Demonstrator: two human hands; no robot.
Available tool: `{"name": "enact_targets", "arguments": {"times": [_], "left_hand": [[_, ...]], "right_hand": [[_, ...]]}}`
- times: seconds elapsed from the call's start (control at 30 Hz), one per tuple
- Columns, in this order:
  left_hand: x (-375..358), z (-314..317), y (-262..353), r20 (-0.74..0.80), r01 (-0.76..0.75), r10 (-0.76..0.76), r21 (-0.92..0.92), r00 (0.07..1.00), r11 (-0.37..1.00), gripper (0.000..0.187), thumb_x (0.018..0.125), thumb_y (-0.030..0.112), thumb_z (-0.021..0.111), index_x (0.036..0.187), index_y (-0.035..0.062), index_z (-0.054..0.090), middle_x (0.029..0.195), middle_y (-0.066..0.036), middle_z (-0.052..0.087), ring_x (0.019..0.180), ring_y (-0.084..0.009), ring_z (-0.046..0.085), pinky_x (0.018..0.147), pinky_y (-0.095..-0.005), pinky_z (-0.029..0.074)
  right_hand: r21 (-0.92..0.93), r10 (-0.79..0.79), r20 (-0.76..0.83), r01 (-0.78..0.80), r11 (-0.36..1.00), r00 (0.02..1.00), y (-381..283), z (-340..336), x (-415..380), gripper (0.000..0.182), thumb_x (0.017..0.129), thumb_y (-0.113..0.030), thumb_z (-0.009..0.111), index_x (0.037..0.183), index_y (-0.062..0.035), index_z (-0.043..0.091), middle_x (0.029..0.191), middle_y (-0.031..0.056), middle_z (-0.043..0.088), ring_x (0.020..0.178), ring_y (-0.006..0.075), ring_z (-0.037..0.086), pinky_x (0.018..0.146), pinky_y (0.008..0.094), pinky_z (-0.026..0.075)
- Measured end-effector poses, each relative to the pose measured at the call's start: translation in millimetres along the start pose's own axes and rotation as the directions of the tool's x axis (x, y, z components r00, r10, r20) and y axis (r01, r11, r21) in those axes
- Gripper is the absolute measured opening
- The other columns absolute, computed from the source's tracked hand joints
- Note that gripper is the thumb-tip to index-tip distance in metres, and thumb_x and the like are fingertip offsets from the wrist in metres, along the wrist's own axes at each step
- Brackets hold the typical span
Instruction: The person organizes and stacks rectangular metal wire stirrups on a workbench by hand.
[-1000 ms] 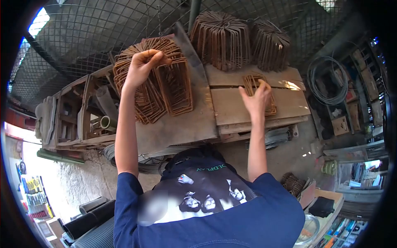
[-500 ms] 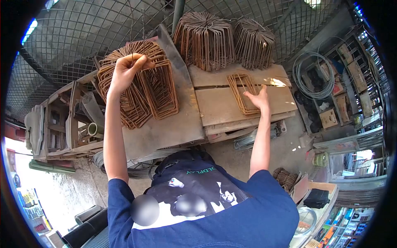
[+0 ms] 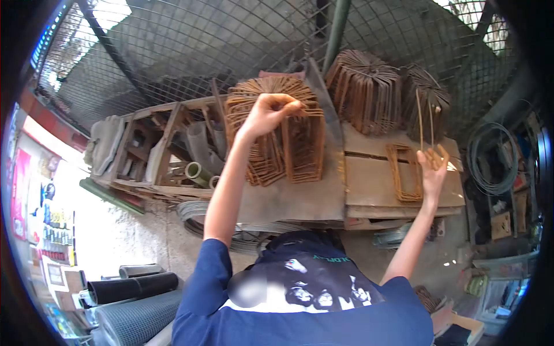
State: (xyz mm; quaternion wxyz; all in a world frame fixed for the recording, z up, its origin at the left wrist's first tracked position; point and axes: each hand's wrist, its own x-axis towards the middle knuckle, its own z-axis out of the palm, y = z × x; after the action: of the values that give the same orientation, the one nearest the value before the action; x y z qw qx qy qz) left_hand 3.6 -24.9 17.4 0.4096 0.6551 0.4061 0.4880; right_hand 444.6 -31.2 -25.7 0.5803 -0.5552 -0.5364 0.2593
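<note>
My left hand [image 3: 274,115] is closed in a pinch at the top of a large bundle of rusty rectangular steel stirrups [image 3: 306,153]. What its fingertips grip, if anything, is hidden against the bundle. On the right, my right hand [image 3: 433,171] holds a thin rectangular steel stirrup [image 3: 420,118] upright, its long sides pointing away from me. Just left of that hand, a small flat stack of stirrups [image 3: 398,187] lies on the wooden boards [image 3: 369,187].
Two more stirrup bundles [image 3: 369,95] [image 3: 424,95] stand at the back against the wire mesh. A wooden shelf [image 3: 164,147] with tubes is at left. Wire coils [image 3: 493,158] hang at right, and mesh rolls [image 3: 138,314] lie at lower left.
The view has swung left, so the table appears farther right. My right hand has gone from beside the flat stack to holding one stirrup upright. My left hand stays pinched at the large bundle.
</note>
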Motion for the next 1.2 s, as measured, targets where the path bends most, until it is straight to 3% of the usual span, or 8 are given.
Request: {"name": "enact_targets", "arguments": {"times": [0.27, 0.37, 0.43, 0.5, 0.63, 0.9, 1.03, 1.2], "left_hand": [[4, 2, -12, 0.023, -0.028, 0.028, -0.002, 0.999, 1.000, 0.024, 0.091, 0.016, 0.064, 0.099, -0.0061, 0.067, 0.088, -0.011, 0.071, 0.088, -0.0150, 0.068, 0.081, -0.0273, 0.053], [4, 3, -9, 0.028, -0.007, 0.008, -0.059, 1.000, 0.998, 0.024, 0.093, 0.018, 0.062, 0.098, -0.0050, 0.067, 0.088, -0.011, 0.071, 0.091, -0.0161, 0.067, 0.082, -0.0288, 0.054], [3, 3, -6, 0.066, -0.032, 0.037, -0.077, 0.997, 0.996, 0.029, 0.098, 0.021, 0.053, 0.111, -0.0043, 0.059, 0.091, -0.012, 0.070, 0.092, -0.0189, 0.067, 0.083, -0.0309, 0.054], [1, 7, -2, -0.082, -0.074, 0.061, -0.168, 0.995, 0.983, 0.035, 0.102, 0.023, 0.042, 0.125, -0.0024, 0.046, 0.096, -0.012, 0.069, 0.094, -0.0215, 0.067, 0.084, -0.0326, 0.054], [8, 2, -7, -0.144, -0.222, 0.198, -0.176, 0.969, 0.959, 0.038, 0.103, 0.027, 0.033, 0.133, 0.0035, 0.037, 0.122, -0.016, 0.056, 0.119, -0.0227, 0.053, 0.101, -0.0358, 0.044], [3, 5, -3, 0.169, -0.280, 0.237, 0.321, 0.957, 0.905, 0.025, 0.094, 0.025, 0.059, 0.108, 0.0064, 0.067, 0.136, -0.015, 0.049, 0.128, -0.0219, 0.043, 0.105, -0.0364, 0.036], [4, 9, -2, 0.136, -0.180, 0.155, 0.198, 0.978, 0.964, 0.022, 0.095, 0.019, 0.057, 0.106, 0.0035, 0.067, 0.126, -0.014, 0.058, 0.120, -0.0197, 0.053, 0.100, -0.0357, 0.043], [3, 11, 1, 0.074, -0.128, 0.123, 0.062, 0.990, 0.990, 0.024, 0.098, 0.013, 0.050, 0.102, -0.0065, 0.063, 0.089, -0.010, 0.070, 0.089, -0.0142, 0.066, 0.088, -0.0286, 0.050]], "right_hand": [[0.282, -0.317, 0.297, 0.235, 0.930, 0.901, -121, 107, -30, 0.085, 0.065, -0.033, 0.083, 0.131, -0.0005, 0.040, 0.119, 0.0232, 0.054, 0.115, 0.0301, 0.054, 0.102, 0.0422, 0.041], [0.270, -0.356, 0.351, 0.271, 0.924, 0.866, -125, 134, -38, 0.086, 0.062, -0.031, 0.085, 0.129, 0.0016, 0.041, 0.117, 0.0226, 0.055, 0.111, 0.0291, 0.056, 0.099, 0.0405, 0.044], [0.232, -0.356, 0.334, 0.290, 0.929, 0.873, -119, 144, -48, 0.087, 0.062, -0.030, 0.086, 0.129, 0.0017, 0.040, 0.116, 0.0228, 0.055, 0.109, 0.0293, 0.056, 0.098, 0.0402, 0.044], [0.190, -0.359, 0.324, 0.312, 0.931, 0.875, -108, 149, -56, 0.088, 0.061, -0.029, 0.087, 0.128, 0.0018, 0.040, 0.115, 0.0230, 0.056, 0.108, 0.0295, 0.057, 0.098, 0.0398, 0.045], [0.054, -0.384, 0.281, 0.385, 0.921, 0.880, -74, 155, -84, 0.088, 0.059, -0.029, 0.088, 0.128, 0.0011, 0.041, 0.112, 0.0212, 0.056, 0.106, 0.0309, 0.056, 0.093, 0.0406, 0.046], [-0.029, -0.301, 0.196, 0.312, 0.950, 0.933, -43, 178, -139, 0.082, 0.060, -0.029, 0.087, 0.120, 0.0040, 0.042, 0.110, 0.0195, 0.052, 0.104, 0.0327, 0.055, 0.089, 0.0400, 0.046], [-0.108, -0.307, 0.182, 0.329, 0.938, 0.934, -43, 179, -150, 0.083, 0.062, -0.030, 0.086, 0.120, 0.0046, 0.037, 0.113, 0.0213, 0.049, 0.106, 0.0351, 0.053, 0.090, 0.0411, 0.045], [-0.167, -0.320, 0.181, 0.350, 0.922, 0.930, -17, 190, -178, 0.083, 0.065, -0.029, 0.084, 0.122, 0.0035, 0.033, 0.120, 0.0260, 0.042, 0.113, 0.0396, 0.046, 0.096, 0.0467, 0.040]]}}
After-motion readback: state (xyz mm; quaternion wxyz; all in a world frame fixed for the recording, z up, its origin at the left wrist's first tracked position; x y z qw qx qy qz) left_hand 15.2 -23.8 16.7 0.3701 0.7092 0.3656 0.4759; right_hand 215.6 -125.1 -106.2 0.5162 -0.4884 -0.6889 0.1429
